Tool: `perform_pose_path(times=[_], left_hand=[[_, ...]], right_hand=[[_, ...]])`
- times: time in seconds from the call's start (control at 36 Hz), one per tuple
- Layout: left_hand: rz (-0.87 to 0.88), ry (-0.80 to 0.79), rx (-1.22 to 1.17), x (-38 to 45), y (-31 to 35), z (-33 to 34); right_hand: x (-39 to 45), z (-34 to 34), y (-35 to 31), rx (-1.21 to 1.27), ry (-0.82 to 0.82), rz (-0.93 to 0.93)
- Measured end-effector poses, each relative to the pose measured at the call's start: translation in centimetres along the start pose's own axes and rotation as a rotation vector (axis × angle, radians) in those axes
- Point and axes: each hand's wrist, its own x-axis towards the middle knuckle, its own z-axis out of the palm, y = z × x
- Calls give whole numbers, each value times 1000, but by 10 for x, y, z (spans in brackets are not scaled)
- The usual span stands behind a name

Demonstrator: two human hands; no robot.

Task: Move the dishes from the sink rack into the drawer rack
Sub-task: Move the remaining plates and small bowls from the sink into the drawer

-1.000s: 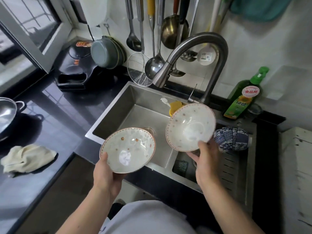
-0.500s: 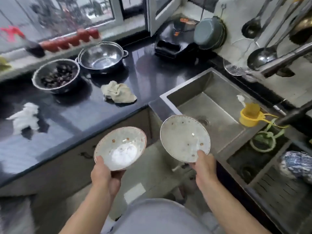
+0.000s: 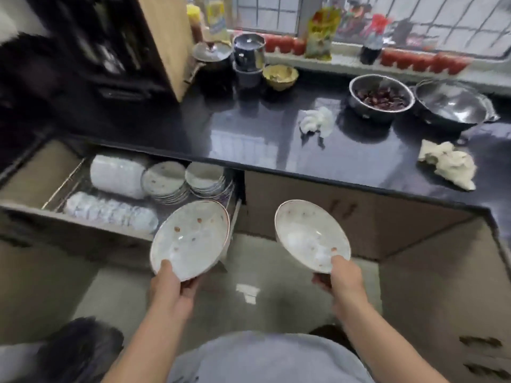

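Holding two white speckled ceramic bowls near the open drawer rack (image 3: 83, 172).
Left hand (image 3: 171, 286) grips one bowl (image 3: 190, 239) — right hand (image 3: 345, 280) the other (image 3: 309, 233).

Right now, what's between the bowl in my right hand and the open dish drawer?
In the head view, only the bowl in your left hand lies between the right-hand bowl and the drawer rack; otherwise bare floor.

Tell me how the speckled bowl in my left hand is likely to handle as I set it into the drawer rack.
The speckled bowl looks glazed and glossy, so it is probably rigid, breakable and perhaps slippery. The left hand pinches only its near rim, so it may tilt. The drawer rack already holds stacked dishes; knocking them could chip it.
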Motion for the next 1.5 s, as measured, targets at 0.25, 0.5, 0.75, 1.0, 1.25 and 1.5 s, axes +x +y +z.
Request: perform_pose_path(times=[0.25, 0.5, 0.75, 1.0, 1.25, 1.5], left_hand=[[-4, 255, -240, 43, 74, -97], [49, 330, -211, 114, 145, -95], [141, 366, 5, 188, 253, -93], [16, 353, -37, 245, 304, -75], [-39, 211, 266, 344, 386, -62], [-46, 135, 418, 411, 437, -57]], right_hand=[[-39, 147, 0, -260, -140, -12], [-5, 245, 9, -577, -195, -123], [39, 402, -11, -877, -371, -159], [44, 531, 1, -922, -308, -99], [70, 621, 12, -838, -105, 13], [95, 674, 26, -887, 45, 66]])
